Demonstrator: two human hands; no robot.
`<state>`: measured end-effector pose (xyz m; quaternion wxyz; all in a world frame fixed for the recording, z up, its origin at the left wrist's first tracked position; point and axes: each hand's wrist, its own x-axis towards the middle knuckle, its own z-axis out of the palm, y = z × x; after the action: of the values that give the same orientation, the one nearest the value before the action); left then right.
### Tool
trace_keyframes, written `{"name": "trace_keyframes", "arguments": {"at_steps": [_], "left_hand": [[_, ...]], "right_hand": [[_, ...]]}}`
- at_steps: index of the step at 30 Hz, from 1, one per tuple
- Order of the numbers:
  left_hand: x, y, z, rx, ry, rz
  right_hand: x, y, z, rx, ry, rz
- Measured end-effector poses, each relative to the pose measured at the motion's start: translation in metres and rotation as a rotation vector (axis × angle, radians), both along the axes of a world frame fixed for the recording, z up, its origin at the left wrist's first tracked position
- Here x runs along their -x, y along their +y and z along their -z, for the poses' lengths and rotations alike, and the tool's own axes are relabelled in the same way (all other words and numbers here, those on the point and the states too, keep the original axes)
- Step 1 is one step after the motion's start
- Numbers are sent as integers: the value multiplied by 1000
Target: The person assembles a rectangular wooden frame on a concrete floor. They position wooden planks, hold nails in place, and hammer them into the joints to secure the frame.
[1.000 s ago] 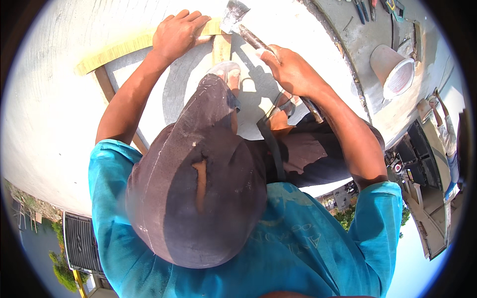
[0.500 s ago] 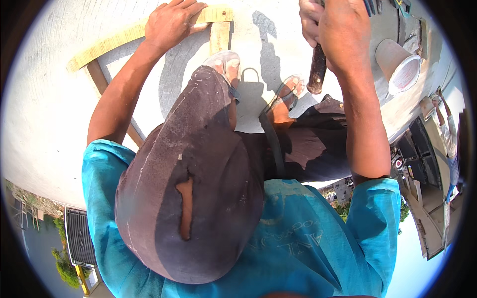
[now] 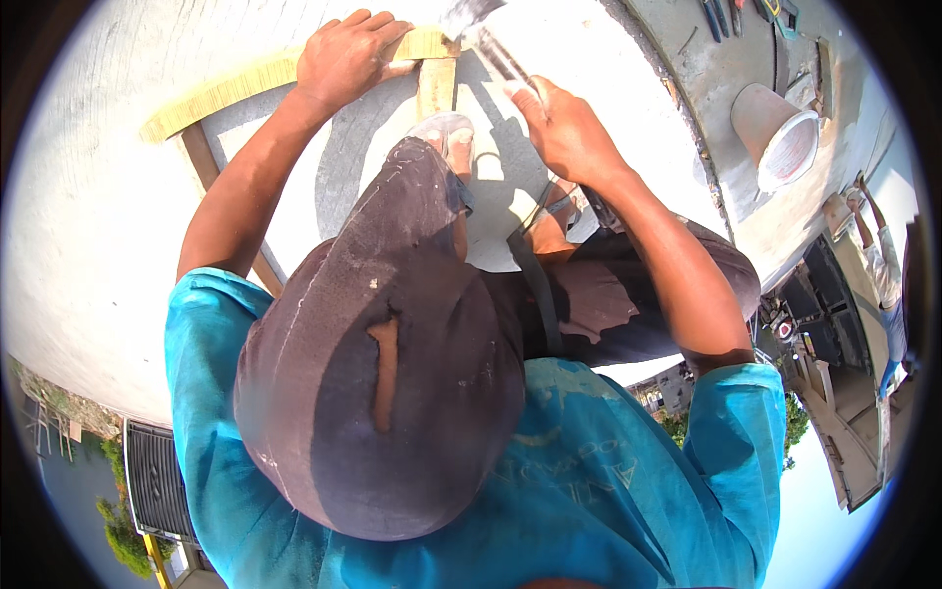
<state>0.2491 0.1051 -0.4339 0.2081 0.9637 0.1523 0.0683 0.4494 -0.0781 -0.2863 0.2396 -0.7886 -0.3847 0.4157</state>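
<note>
A pale concrete slab point(image 3: 88, 236) spread out on the left, leaving wide open room beside the person's left arm. On the right, a dark, rough slab edge point(image 3: 692, 137) ran from far to near; beyond it, a tilted bucket point(image 3: 760, 123) and hand tools point(image 3: 716, 20) lay well apart from both hands. The person's left foot point(image 3: 446, 133), in a sandal, was close to the work.

The left hand point(image 3: 348, 59) was clamped over a yellowish wooden crosspiece point(image 3: 221, 96), fingers across its far side, thumb along its near side. The right hand point(image 3: 574, 137) was closed firmly around the handle of a hatchet point(image 3: 505, 61), whose blade was blurred just beyond the crosspiece's right end; whether they touched could not be told.

The crosspiece lay at the far side of the scene, its long axis running left to right, bowed by the lens. 2 wooden legs point(image 3: 437, 88) reached from it toward the near side. The hatchet's handle slanted from far left to near right, head pointing far.
</note>
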Motion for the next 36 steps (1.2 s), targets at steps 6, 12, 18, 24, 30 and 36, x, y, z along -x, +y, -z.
{"name": "trace_keyframes", "arguments": {"at_steps": [6, 12, 18, 24, 30, 36], "left_hand": [[7, -2, -7, -20, 110, -8], [9, -10, -3, 36, 70, 10], [3, -2, -7, 19, 85, -3], [4, 9, 2, 1, 123, -44], [-2, -3, -6, 34, 116, -8], [12, -10, -4, 8, 121, -13]], "right_hand": [[-37, 49, -30, -148, -16, -112], [-1, -3, -3, 534, 49, -228], [-29, 31, -2, -272, 19, 60], [-7, 21, -2, 201, 15, -102], [1, -10, 12, 414, -35, -211], [-16, 45, -34, -17, 26, 240]]}}
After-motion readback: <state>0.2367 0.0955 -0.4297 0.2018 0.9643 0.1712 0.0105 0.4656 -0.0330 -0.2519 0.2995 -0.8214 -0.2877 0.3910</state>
